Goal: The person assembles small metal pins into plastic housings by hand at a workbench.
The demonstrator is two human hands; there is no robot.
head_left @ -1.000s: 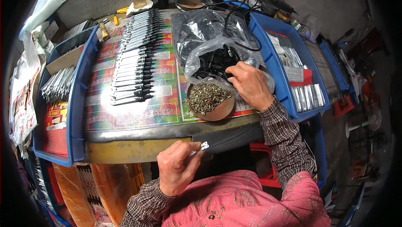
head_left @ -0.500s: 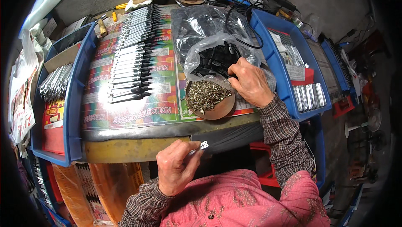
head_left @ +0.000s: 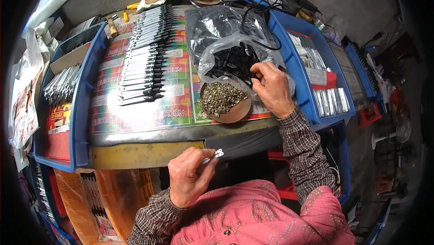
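Observation:
My left hand [head_left: 190, 175] is closed in front of the table edge, pinching a slim silver metal piece [head_left: 219, 153] whose bright end with dark slots sticks out past the fingertips. At the right side of an open clear plastic bag [head_left: 212, 48] my right hand [head_left: 273, 88] is closed, thumb against fingers. A dark bit shows at its fingertips, probably one of the black plastic parts [head_left: 228, 62] heaped in the bag. Small brassy metal pins [head_left: 221, 98] lie in a round shallow dish [head_left: 235, 112] just below the bag.
Silver strips with black ends [head_left: 142, 71] lie in a long row left of the bag. A blue tray [head_left: 81, 132] with metal strips flanks the table on the left; another blue tray [head_left: 312, 96] stands on the right. A black cable [head_left: 246, 23] crosses the bag.
My right hand has shifted slightly right, its fingertips drawing back from the black parts at the bag's mouth. My left hand still grips the silver piece, nearly unmoved.

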